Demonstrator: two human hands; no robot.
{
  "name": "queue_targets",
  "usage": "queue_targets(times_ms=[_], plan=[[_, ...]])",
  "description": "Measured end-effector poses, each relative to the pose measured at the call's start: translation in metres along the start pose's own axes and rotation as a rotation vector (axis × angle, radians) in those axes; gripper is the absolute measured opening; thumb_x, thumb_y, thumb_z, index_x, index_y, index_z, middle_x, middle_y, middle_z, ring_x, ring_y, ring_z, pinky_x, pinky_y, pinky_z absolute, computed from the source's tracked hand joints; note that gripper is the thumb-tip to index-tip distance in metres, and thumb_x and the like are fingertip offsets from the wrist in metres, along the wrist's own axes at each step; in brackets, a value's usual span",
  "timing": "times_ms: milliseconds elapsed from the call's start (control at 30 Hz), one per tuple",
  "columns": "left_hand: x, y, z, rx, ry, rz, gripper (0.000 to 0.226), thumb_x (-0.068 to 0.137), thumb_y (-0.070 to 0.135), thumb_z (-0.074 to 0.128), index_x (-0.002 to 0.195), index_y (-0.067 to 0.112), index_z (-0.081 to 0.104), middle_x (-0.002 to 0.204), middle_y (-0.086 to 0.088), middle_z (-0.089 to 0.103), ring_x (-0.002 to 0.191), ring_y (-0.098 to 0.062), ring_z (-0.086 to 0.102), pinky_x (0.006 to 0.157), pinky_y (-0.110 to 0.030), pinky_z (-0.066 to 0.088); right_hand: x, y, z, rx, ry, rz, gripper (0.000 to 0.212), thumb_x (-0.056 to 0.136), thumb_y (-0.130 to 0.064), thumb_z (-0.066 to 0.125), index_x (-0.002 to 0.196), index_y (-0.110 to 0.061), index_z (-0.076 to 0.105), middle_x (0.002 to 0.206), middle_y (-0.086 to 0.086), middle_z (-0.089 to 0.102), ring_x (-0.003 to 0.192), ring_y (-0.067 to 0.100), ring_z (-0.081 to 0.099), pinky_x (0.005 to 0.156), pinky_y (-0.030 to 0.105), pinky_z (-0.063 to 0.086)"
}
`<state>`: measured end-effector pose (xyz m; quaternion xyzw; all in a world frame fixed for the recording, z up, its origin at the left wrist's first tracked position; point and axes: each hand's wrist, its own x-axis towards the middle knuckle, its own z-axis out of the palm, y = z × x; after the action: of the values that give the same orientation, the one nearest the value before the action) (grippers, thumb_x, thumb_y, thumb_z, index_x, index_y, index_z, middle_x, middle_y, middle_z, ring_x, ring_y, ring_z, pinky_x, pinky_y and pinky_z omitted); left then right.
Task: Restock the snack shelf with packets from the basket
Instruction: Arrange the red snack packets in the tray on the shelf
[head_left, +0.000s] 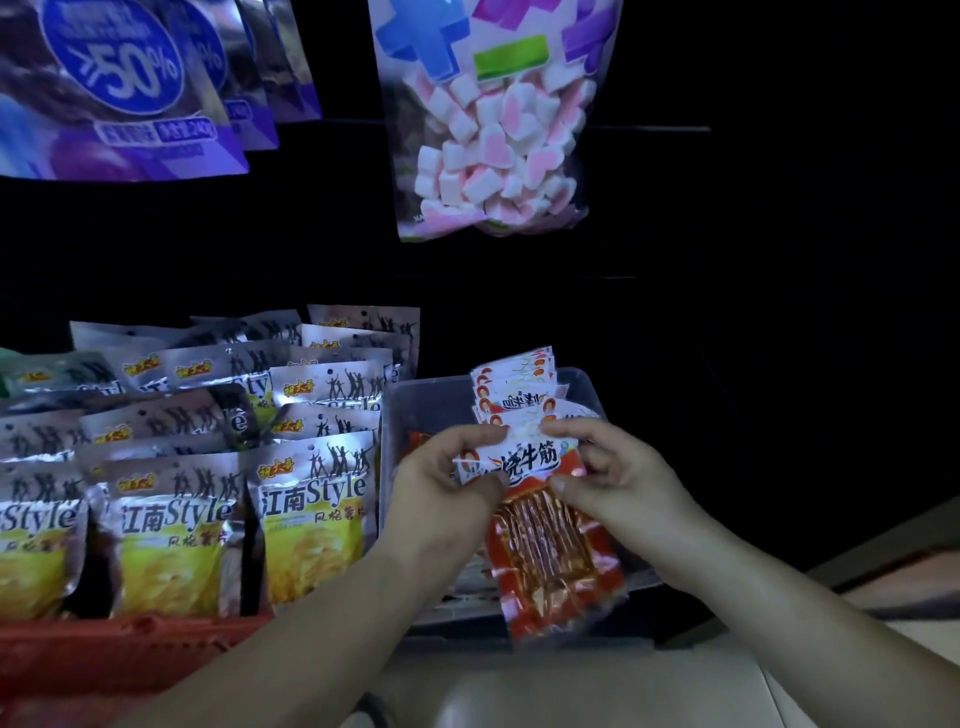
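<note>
Both hands are closed on one item. The left hand (441, 488) pinches the top-left corner of a red strip-snack packet (550, 561) between thumb and curled fingers. The right hand (618, 473) pinches the top-right corner the same way. The packet's white header with printed characters is stretched between them. Its red, clear-windowed body hangs from the hands down toward the person, so its long axis runs from far to near, header end farthest away.

Directly beyond the knuckles, touching or very nearly touching the held header, a row of matching packets (519, 384) stands upright. They are stacked front to back inside a clear tub (587, 384), and the held packet hangs over the tub's near part. Both hands are about equally close to that row, with neither reaching ahead. The move seems to turn on this short gap: the packet looks set to join the front of the row, header up. I cannot tell whether the tub is the shelf's own bin or the basket.

To the left, silver-and-yellow crisp packets (311, 519) stand in ranks in a red crate (130, 649). Above hang a marshmallow bag (498, 156) and purple pouches (119, 88) against a dark backing.
</note>
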<state>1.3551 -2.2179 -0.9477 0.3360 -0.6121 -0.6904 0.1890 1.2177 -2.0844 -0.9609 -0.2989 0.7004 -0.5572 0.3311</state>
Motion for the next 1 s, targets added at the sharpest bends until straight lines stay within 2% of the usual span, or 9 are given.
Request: queue_targets(times_ms=[100, 167, 267, 400, 467, 633, 800, 900, 1000], plan=[[0.001, -0.001, -0.002, -0.060, 0.028, 0.014, 0.035, 0.097, 0.001, 0.066, 0.116, 0.030, 0.069, 0.098, 0.004, 0.077, 0.079, -0.027, 0.076, 0.063, -0.041, 0.064, 0.001, 0.002, -0.002, 0.015, -0.037, 0.110, 0.048, 0.093, 0.003, 0.069, 0.116, -0.039, 0.072, 0.114, -0.003, 0.076, 0.104, 0.015, 0.073, 0.084, 0.035, 0.062], [0.003, -0.005, -0.004, -0.087, -0.025, 0.011, 0.043, 0.094, 0.003, 0.069, 0.125, 0.032, 0.065, 0.110, 0.005, 0.074, 0.084, -0.012, 0.075, 0.067, -0.030, 0.063, 0.003, 0.007, -0.002, 0.045, 0.076, 0.125, 0.053, 0.093, 0.003, 0.069, 0.120, -0.042, 0.071, 0.126, -0.002, 0.072, 0.113, 0.018, 0.070, 0.094, 0.043, 0.060], [-0.003, -0.012, 0.001, -0.032, -0.173, -0.056, 0.053, 0.089, -0.003, 0.073, 0.128, 0.031, 0.066, 0.120, 0.007, 0.067, 0.088, -0.013, 0.076, 0.068, -0.024, 0.061, 0.006, 0.009, -0.002, 0.179, 0.210, 0.125, 0.054, 0.095, 0.000, 0.067, 0.133, -0.038, 0.063, 0.126, -0.006, 0.072, 0.109, 0.013, 0.072, 0.089, 0.043, 0.061], [-0.004, -0.014, 0.008, -0.122, -0.154, -0.108, 0.054, 0.087, -0.014, 0.069, 0.127, 0.023, 0.066, 0.131, 0.002, 0.062, 0.087, -0.021, 0.077, 0.068, -0.034, 0.063, 0.003, 0.001, -0.016, 0.207, -0.025, 0.126, 0.074, 0.090, 0.005, 0.071, 0.147, -0.037, 0.048, 0.130, -0.009, 0.070, 0.115, 0.017, 0.070, 0.088, 0.044, 0.061], [0.000, -0.014, 0.006, -0.149, -0.101, -0.105, 0.052, 0.088, -0.010, 0.070, 0.128, 0.024, 0.065, 0.131, 0.002, 0.063, 0.090, -0.018, 0.076, 0.073, -0.035, 0.063, 0.000, -0.002, -0.024, 0.179, -0.143, 0.155, 0.085, 0.085, 0.014, 0.071, 0.146, -0.041, 0.048, 0.132, -0.006, 0.067, 0.112, 0.027, 0.071, 0.072, 0.042, 0.063], [-0.002, -0.011, 0.001, -0.213, -0.188, -0.101, 0.061, 0.085, -0.007, 0.075, 0.134, 0.028, 0.061, 0.125, 0.002, 0.070, 0.105, -0.020, 0.074, 0.084, -0.037, 0.063, -0.004, 0.000, -0.027, 0.047, -0.142, 0.115, 0.087, 0.081, 0.020, 0.071, 0.144, -0.037, 0.054, 0.130, 0.006, 0.062, 0.102, 0.028, 0.074, 0.071, 0.039, 0.063], [-0.004, -0.012, 0.005, -0.148, -0.252, -0.077, 0.072, 0.084, -0.013, 0.074, 0.136, 0.032, 0.053, 0.112, 0.003, 0.077, 0.105, -0.015, 0.073, 0.082, -0.032, 0.062, -0.004, 0.009, -0.014, -0.247, 0.021, -0.048, 0.091, 0.085, 0.007, 0.074, 0.126, -0.071, 0.052, 0.134, -0.019, 0.051, 0.110, 0.012, 0.066, 0.079, 0.034, 0.064], [-0.001, -0.018, 0.007, 0.027, -0.194, 0.050, 0.056, 0.084, -0.012, 0.074, 0.121, 0.029, 0.066, 0.114, 0.000, 0.074, 0.104, -0.015, 0.072, 0.075, -0.025, 0.061, -0.001, 0.002, -0.010, -0.286, 0.100, -0.213, 0.071, 0.093, -0.011, 0.074, 0.126, -0.071, 0.054, 0.138, -0.033, 0.046, 0.129, -0.003, 0.051, 0.090, 0.022, 0.057], [0.001, -0.021, 0.009, 0.344, -0.206, 0.352, 0.036, 0.082, -0.008, 0.072, 0.083, 0.028, 0.070, 0.107, 0.016, 0.064, 0.103, -0.011, 0.065, 0.077, -0.024, 0.059, 0.001, -0.011, 0.003, 0.010, -0.023, -0.053, 0.052, 0.098, -0.029, 0.068, 0.131, -0.067, 0.053, 0.142, -0.021, 0.056, 0.126, -0.001, 0.057, 0.103, 0.031, 0.052]])
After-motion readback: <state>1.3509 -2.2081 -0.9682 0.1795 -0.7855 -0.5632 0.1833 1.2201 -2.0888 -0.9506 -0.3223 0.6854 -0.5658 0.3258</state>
